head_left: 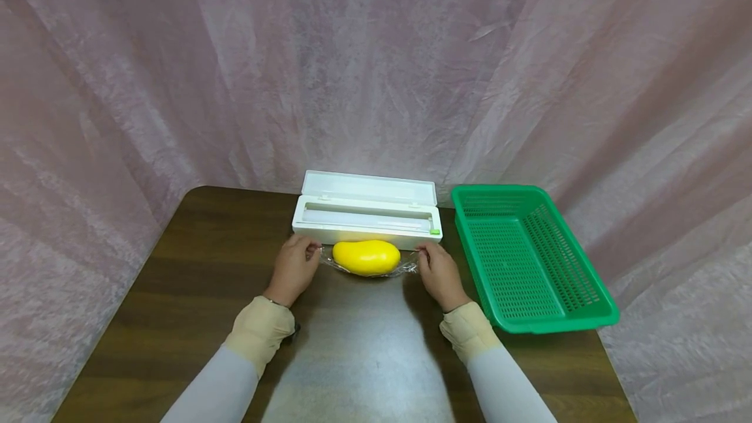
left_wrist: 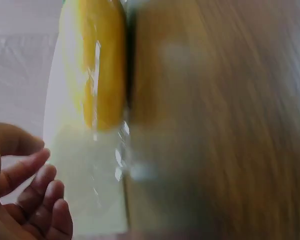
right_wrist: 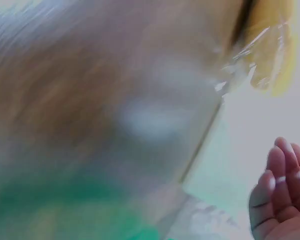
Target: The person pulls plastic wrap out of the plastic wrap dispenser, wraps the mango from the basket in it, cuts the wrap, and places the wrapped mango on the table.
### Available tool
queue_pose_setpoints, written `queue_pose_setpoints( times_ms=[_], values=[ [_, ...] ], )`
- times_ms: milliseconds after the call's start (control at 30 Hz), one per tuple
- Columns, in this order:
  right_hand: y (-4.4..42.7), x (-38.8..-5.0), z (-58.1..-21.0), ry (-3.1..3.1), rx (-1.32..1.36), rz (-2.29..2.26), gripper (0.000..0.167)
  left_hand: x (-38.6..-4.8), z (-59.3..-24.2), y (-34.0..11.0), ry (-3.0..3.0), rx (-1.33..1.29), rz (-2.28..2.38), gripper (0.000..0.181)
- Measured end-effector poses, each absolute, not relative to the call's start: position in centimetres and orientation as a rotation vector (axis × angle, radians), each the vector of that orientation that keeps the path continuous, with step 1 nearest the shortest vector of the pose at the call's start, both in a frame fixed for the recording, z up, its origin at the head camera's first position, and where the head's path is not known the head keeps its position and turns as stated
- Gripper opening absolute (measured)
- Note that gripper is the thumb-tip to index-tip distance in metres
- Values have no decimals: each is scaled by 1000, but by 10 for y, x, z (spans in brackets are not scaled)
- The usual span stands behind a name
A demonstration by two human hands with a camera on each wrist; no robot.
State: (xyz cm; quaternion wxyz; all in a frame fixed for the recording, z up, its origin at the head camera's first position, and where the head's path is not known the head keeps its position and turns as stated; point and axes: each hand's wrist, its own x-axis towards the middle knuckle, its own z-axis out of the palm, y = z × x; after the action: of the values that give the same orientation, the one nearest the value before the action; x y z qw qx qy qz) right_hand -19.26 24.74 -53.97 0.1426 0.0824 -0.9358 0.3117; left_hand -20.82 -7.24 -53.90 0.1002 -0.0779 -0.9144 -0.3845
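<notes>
A smooth yellow mango-shaped fruit [head_left: 365, 258] lies lengthwise on clear plastic wrap [head_left: 408, 267], right in front of a white wrap dispenser [head_left: 367, 237] with its lid raised. My left hand [head_left: 296, 269] pinches the wrap's left end between thumb and forefinger, its other fingers curled, as the left wrist view shows. On the opposite side, my right hand [head_left: 442, 277] pinches the right end; its thumb tip is cut off in the right wrist view. Neither hand touches the fruit. Glossy creases of wrap [left_wrist: 119, 155] run along the fruit's near side.
To the right of the dispenser stands a green perforated basket [head_left: 511, 273] on the brown wooden table [head_left: 194, 292]. A pink curtain [head_left: 376, 70] hangs behind the table and along both sides. The dispenser's lid [head_left: 369, 187] leans back toward the curtain.
</notes>
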Motion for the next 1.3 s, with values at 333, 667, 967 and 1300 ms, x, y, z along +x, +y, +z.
queue_pose_setpoints(
  times_ms=[333, 667, 967, 1300],
  values=[
    [213, -193, -528, -2734, 747, 661, 64, -200, -533, -36, -2770, -711, -815, 50],
    [204, -198, -537, -2772, 808, 534, 66, -201, -540, -24, -2821, -805, -736, 61],
    [204, -200, -534, -2756, 848, 608, 57, -201, -542, -24, -2838, -801, -748, 64],
    [210, -201, -531, -2788, 898, 802, 52, -201, -542, -24, -2899, -793, -738, 69]
  ],
)
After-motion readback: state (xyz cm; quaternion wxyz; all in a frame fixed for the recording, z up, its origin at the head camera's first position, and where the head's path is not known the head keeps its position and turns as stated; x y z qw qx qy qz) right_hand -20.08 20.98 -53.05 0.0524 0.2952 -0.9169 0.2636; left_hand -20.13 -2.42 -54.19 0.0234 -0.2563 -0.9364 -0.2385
